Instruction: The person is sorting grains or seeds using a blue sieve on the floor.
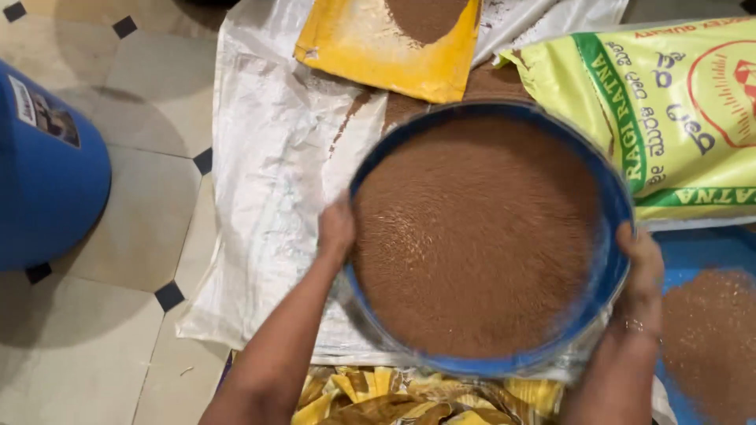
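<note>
both hands grip a round blue-rimmed sieve [606,260] full of fine brown grain [472,236]; the left hand [336,230] clamps the rim on one side with the fingers curled over it, the right hand [642,264] clasps the opposite side, a bangle on that wrist; the sieve sits over a white woven sheet [276,157] spread on the tiled floor [134,236], near a green and yellow sack [677,110] and below a yellow tray [378,55] that carries more grain; a blue tub [43,173] stands well apart to the left, and a further heap of grain [709,338] lies on a blue surface at the right; the load reaches close to the rim, so a hard tilt or jerk would likely throw grain over the edge and past the sheet onto the tiles; a slack grip on either side could tip the whole sieve.
</note>
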